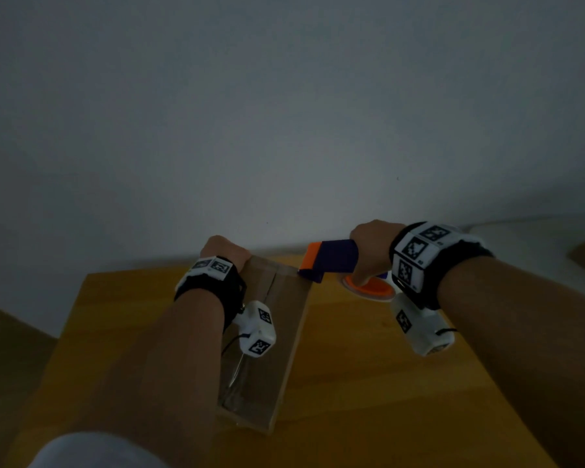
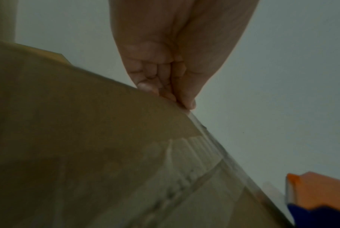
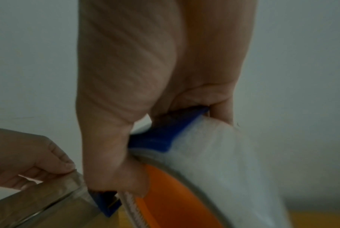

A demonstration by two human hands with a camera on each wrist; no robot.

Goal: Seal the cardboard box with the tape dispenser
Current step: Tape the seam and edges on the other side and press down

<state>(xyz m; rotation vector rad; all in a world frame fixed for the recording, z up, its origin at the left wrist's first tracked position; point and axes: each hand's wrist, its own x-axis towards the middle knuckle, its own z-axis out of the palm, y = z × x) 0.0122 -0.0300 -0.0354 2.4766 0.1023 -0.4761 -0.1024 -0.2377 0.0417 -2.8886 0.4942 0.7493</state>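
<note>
Head view: cardboard box (image 1: pixel 277 336) lies on the surface (image 1: pixel 368 383); left hand (image 1: pixel 225 249) pinches its far edge, right hand (image 1: pixel 374 244) grips the tape dispenser (image 1: pixel 331 260) there. Taping seems nearly done; next, cut the tape.

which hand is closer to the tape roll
Right. The right hand grips the tape dispenser with fingers against the tape roll; the left hand is apart, at the cardboard box's far edge.

Bare forearms, each fitted with a strapped-on camera rig

Each wrist wears a black band (image 1: pixel 210 285) topped with white blocks printed in black-and-white square codes; a white camera box (image 1: pixel 255 329) hangs beneath with a thin black cable, and a pale sleeve (image 1: pixel 95 450) shows near the left elbow.
</note>
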